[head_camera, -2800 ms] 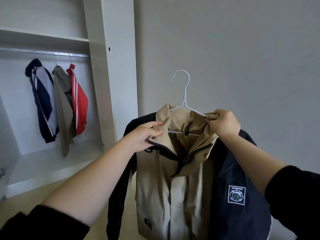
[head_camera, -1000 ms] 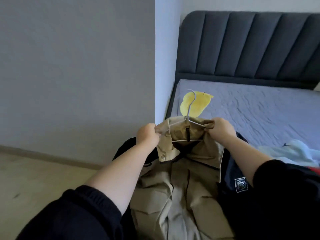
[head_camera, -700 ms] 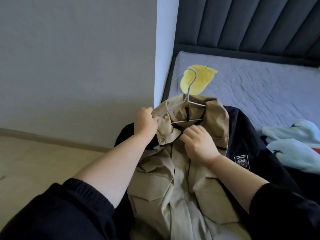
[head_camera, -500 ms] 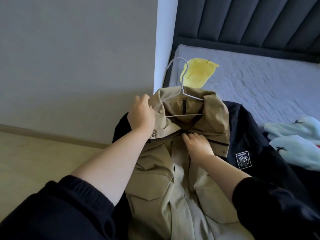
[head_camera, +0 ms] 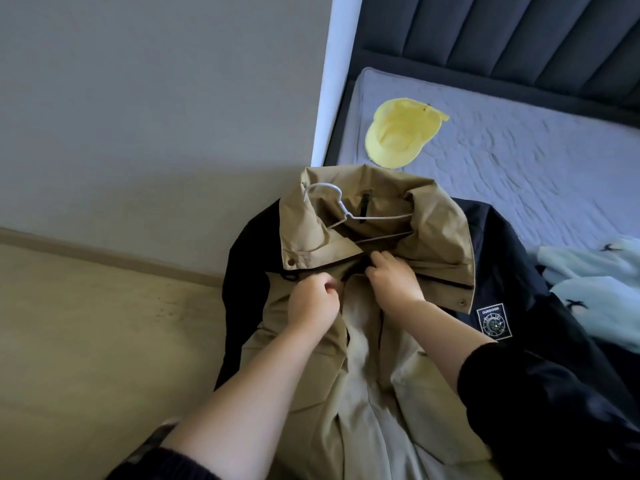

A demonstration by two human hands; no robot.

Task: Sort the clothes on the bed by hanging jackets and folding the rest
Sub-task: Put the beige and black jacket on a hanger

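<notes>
Jacket [head_camera: 433, 244] on hanger [head_camera: 381, 218] | patch [head_camera: 493, 322] reads OUTDOOR | left hand [head_camera: 313, 304], right hand [head_camera: 393, 282] grip its front

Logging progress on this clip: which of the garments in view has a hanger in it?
The tan and navy jacket: a white wire hanger sits inside its collar. The yellow cap and the pale blue garment have none.

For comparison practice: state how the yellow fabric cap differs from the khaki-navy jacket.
The yellow fabric cap is one colour, the khaki-navy jacket two. The cap lies untouched; left hand and right hand grip the jacket. The jacket holds a white wire hanger, the cap none. Both lie on the bed.
</notes>
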